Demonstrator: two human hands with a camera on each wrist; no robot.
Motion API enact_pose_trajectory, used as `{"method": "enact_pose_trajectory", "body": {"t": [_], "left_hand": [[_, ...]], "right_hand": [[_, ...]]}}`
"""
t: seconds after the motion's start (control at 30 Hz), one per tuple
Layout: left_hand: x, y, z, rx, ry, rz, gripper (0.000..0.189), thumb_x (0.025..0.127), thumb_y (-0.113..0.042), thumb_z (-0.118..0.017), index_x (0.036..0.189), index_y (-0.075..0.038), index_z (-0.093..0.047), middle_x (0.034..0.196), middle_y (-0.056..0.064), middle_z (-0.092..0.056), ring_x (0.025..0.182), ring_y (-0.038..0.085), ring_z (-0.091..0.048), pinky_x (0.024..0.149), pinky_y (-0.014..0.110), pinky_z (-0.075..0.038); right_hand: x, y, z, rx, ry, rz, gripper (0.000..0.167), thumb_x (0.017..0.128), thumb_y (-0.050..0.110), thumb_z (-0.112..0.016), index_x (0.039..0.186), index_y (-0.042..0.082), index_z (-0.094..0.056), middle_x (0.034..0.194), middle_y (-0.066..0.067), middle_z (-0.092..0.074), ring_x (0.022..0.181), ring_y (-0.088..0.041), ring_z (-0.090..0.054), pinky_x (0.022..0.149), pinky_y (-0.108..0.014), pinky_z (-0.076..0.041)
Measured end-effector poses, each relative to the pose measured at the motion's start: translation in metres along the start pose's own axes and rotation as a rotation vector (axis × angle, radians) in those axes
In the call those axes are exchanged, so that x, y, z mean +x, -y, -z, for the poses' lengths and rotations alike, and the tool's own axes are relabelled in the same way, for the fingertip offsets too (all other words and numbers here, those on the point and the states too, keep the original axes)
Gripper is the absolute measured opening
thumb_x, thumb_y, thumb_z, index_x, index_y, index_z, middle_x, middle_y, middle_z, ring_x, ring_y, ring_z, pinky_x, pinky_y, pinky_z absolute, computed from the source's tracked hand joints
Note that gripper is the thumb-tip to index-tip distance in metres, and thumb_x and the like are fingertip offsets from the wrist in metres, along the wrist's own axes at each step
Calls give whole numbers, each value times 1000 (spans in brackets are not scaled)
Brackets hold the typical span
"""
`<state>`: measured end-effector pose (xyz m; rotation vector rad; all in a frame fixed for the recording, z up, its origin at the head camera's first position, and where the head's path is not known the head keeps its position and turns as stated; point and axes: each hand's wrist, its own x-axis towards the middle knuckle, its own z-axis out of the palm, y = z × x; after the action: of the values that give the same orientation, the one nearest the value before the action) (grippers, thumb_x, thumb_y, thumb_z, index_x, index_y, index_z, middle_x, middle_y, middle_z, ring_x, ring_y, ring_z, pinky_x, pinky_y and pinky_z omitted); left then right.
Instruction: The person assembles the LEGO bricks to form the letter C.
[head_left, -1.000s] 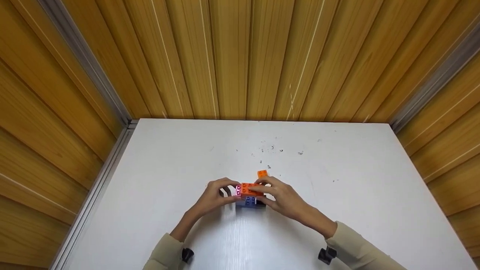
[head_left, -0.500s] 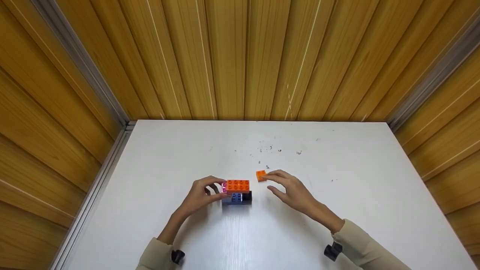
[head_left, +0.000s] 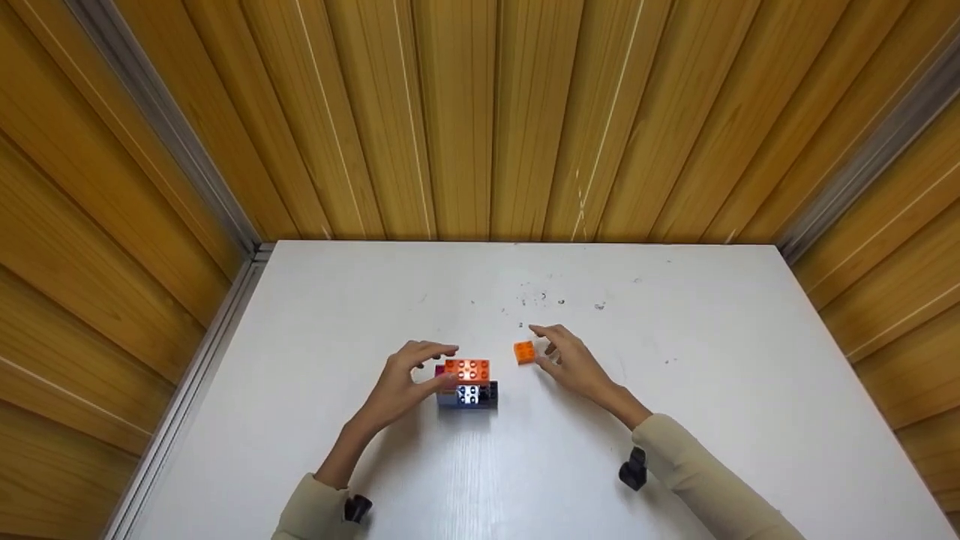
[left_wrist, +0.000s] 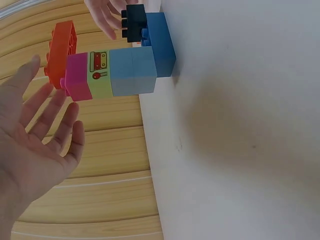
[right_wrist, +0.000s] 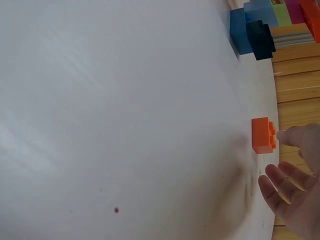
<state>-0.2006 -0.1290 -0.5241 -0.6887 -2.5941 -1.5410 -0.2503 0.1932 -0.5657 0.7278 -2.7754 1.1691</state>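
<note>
A tower of toy building bricks stands on the table. In the left wrist view it has a blue brick (left_wrist: pixel 163 47) at the bottom, carrying a black brick (left_wrist: pixel 135 22) and light blue bricks (left_wrist: pixel 131 71). Above these come a yellow-green printed brick (left_wrist: pixel 100 86), a pink brick (left_wrist: pixel 78 76) and a long orange-red brick (left_wrist: pixel 61 50) jutting out sideways on top. My left hand (head_left: pixel 399 384) is beside the tower's upper left end, fingers spread and loose. Right of the tower lies a small orange brick (head_left: pixel 524 353), studs up. My right hand (head_left: pixel 576 365) is at its right side, thumb near the studs, fingers parted.
The white table (head_left: pixel 337 300) has small dark marks near its far middle. Yellow wood-look panels (head_left: pixel 457 120) wall it in behind and at both sides. A metal frame rail (head_left: pixel 187 375) runs along the left edge.
The tower was shifted left, then my left hand loosened from its top. My right hand let go of the long orange-red brick and moved right to the small orange brick.
</note>
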Motion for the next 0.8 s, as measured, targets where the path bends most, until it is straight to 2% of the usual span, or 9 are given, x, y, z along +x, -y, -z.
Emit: {"method": "enact_pose_trajectory", "body": {"t": [0.1,0.2,0.33,0.43,0.57,0.7,0.8], "left_hand": [[3,-3,-3,20,10,-5,40,86,-29,-82,123,-15,-74,119,2,-75,109,25,-63,90,52,-52],[5,-1,-5,31,8,-4,36,85,-26,-84,119,-14,-77,112,-1,-77,103,19,-64,88,44,-53],[5,2,-6,21,2,-2,36,83,-26,-85,117,-16,-78,106,-1,-78,98,17,-65,86,41,-53],[4,3,-7,8,7,6,36,83,-27,-85,117,-17,-79,105,0,-78,98,18,-66,86,47,-53],[5,2,-7,7,18,15,36,84,-26,-84,117,-16,-78,105,1,-78,98,18,-66,86,50,-53],[6,3,-6,14,29,-4,36,84,-25,-84,118,-14,-78,106,2,-79,97,19,-66,85,49,-52],[6,4,-4,22,24,-15,37,83,-24,-84,117,-12,-78,105,2,-79,96,19,-66,84,49,-52]], "right_hand": [[9,-1,-6,-11,21,-6,55,92,2,-71,144,-1,-54,128,-22,-62,87,-26,-64,77,-33,-55],[15,1,-10,-21,57,-31,55,92,6,-73,144,0,-55,127,-19,-62,87,-22,-62,76,-28,-50],[18,3,-15,-52,84,-73,49,91,10,-76,136,-1,-62,121,-14,-64,91,-20,-63,79,-31,-52],[15,3,-17,-70,77,-79,43,89,8,-77,129,-2,-66,116,-13,-65,92,-20,-64,81,-34,-54],[10,2,-17,-62,65,-87,41,88,7,-78,127,-1,-68,112,-11,-65,91,-19,-63,80,-31,-53],[7,5,-16,-50,65,-106,41,87,9,-79,126,1,-67,108,-8,-66,90,-17,-62,78,-27,-52],[4,12,-14,-35,68,-82,41,88,11,-79,126,1,-67,108,-9,-70,89,-18,-63,78,-28,-53]]}}
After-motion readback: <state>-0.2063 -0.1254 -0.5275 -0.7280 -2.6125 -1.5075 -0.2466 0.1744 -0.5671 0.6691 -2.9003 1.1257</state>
